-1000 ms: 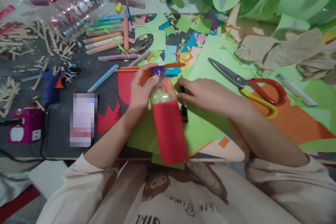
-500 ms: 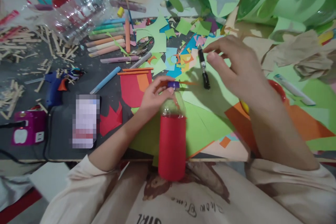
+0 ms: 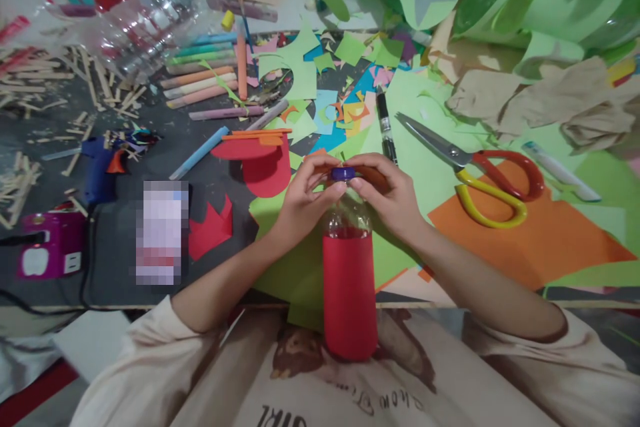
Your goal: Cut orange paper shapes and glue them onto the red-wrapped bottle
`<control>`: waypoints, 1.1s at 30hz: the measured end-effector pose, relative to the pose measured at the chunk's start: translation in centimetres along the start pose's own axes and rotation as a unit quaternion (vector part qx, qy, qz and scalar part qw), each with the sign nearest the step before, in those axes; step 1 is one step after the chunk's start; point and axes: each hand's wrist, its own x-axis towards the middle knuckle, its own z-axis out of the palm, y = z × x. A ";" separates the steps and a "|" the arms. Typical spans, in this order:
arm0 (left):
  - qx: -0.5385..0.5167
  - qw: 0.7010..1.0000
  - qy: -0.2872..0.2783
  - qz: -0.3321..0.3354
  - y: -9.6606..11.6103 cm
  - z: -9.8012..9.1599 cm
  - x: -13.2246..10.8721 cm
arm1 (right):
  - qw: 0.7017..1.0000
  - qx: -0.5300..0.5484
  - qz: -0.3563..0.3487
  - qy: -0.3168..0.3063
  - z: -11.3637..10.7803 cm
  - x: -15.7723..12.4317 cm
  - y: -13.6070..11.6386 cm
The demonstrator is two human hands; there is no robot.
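Note:
A clear plastic bottle wrapped in red paper leans against my shirt at the table edge, its purple-blue cap pointing away from me. My left hand grips the neck and cap from the left, thumb in front. From the other side my right hand closes on the same neck, its thumb and fingers pressed near the cap. Behind the cap, the fingers partly hide whatever lies between them. Green paper sheets lie beneath the hands. A black marker rests just beyond my right fingers.
Scissors with red and yellow handles lie on orange paper at right. At left are a phone, a blue glue gun and wooden sticks. Markers and paper scraps lie behind, with clear bottles farther back.
My right hand has come down and left from above the marker onto the bottle neck, uncovering the scissors. The bottle has shifted slightly right and toward me. Red paper beside my left hand has moved.

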 end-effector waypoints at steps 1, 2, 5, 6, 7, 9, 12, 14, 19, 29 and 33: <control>-0.009 1.000 -0.002 -0.003 0.0 0.0 0.0 | 1.000 0.005 0.011 0.007 -0.1 0.1 0.0; -0.018 1.000 -0.004 -0.007 0.1 0.0 0.1 | 1.000 0.007 0.021 0.014 -0.1 0.2 0.0; -0.034 0.999 0.002 -0.014 0.1 0.0 0.2 | 0.999 -0.005 0.047 0.021 -0.3 0.3 -0.1; -0.034 0.999 0.007 -0.012 0.1 0.0 0.2 | 0.998 -0.010 0.052 0.020 -0.3 0.4 -0.1; -0.033 0.999 0.012 -0.011 0.1 0.1 0.2 | 0.998 -0.014 0.055 0.020 -0.3 0.4 -0.2; -0.027 0.999 0.020 -0.010 0.0 0.1 0.3 | 0.998 -0.013 0.055 0.026 -0.2 0.4 -0.2; -0.006 0.999 0.036 0.001 -0.1 0.1 0.3 | 0.998 0.013 0.043 0.043 -0.1 0.3 0.0; 0.014 0.999 0.047 0.017 -0.1 0.1 0.2 | 0.998 0.028 0.037 0.051 0.0 0.3 0.2; 0.021 0.999 0.031 0.027 0.1 -0.1 0.3 | 0.998 0.023 0.034 0.046 -0.1 0.4 0.2; -0.068 0.997 0.011 -0.039 0.6 -0.1 0.5 | 0.999 -0.024 0.002 0.043 -0.2 0.3 0.1; -0.076 0.996 0.019 -0.053 0.5 0.1 0.4 | 0.998 -0.017 0.003 0.054 -0.1 0.3 0.0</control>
